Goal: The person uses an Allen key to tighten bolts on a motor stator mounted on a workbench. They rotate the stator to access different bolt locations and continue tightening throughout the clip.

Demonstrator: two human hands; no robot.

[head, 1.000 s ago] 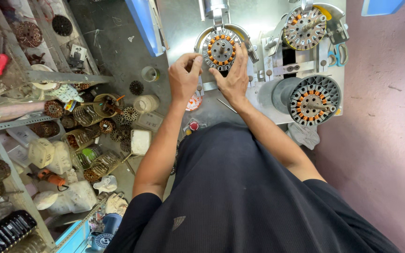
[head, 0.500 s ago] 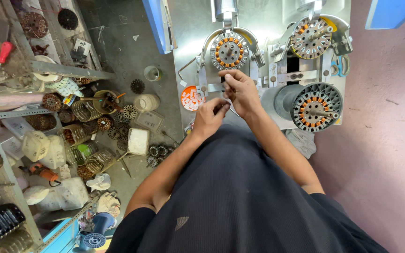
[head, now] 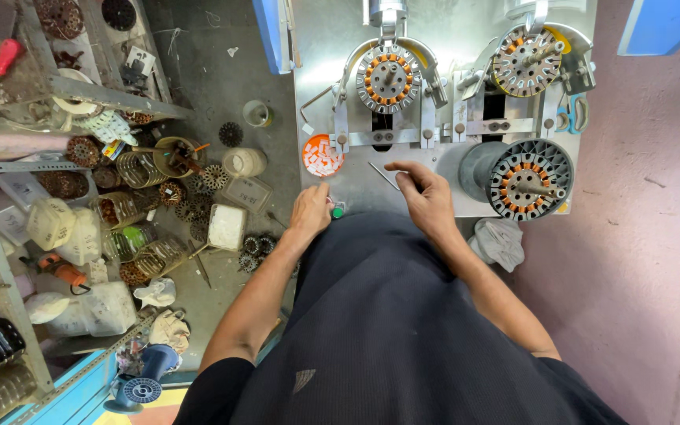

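My left hand [head: 311, 211] rests at the near edge of the metal bench [head: 320, 47], fingers curled, fingertips beside a small green button [head: 338, 212]. My right hand [head: 426, 193] lies on the bench with fingers stretched toward a thin bent metal rod [head: 382, 175]; it grips nothing. Straight ahead, a round stator with copper windings [head: 388, 77] sits clamped in the left fixture. An orange dish of small white pieces [head: 322, 155] stands just beyond my left hand.
A second stator [head: 525, 61] is mounted at the far right, a third [head: 530, 179] on a grey cylinder near my right hand. A cloth [head: 501, 240] lies below it. Left, the floor and shelves [head: 9, 169] hold coils, jars and several loose stators.
Both hands came off the mounted stator and drew back toward me. The left now sits at the bench edge by the green button, the right on the bench near the thin rod.
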